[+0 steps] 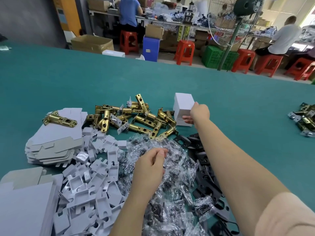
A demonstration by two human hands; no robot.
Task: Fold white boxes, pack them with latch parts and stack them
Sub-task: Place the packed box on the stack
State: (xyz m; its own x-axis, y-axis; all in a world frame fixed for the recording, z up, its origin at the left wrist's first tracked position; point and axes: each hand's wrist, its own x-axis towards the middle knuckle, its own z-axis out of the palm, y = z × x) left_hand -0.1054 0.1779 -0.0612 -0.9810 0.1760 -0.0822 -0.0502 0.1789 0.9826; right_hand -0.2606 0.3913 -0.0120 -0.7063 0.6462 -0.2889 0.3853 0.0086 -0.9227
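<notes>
A folded white box (183, 103) sits on top of another white box (181, 120) on the green table, past the brass latches (136, 116). My right hand (198, 113) reaches out and holds the upper box at its near right corner, thumb on top and fingers below. My left hand (150, 163) lies over the pile of clear screw bags (173, 167) with its fingers curled, pinching at a bag. Flat unfolded box blanks (56, 142) are stacked at the left, one brass latch (59, 119) resting on them.
White cardboard inserts (95, 181) are heaped at lower centre-left. Black strike plates (204, 167) lie under my right forearm. More latches (305, 120) sit at the table's right edge. Beyond the far edge are red stools, cartons, a standing fan and seated people.
</notes>
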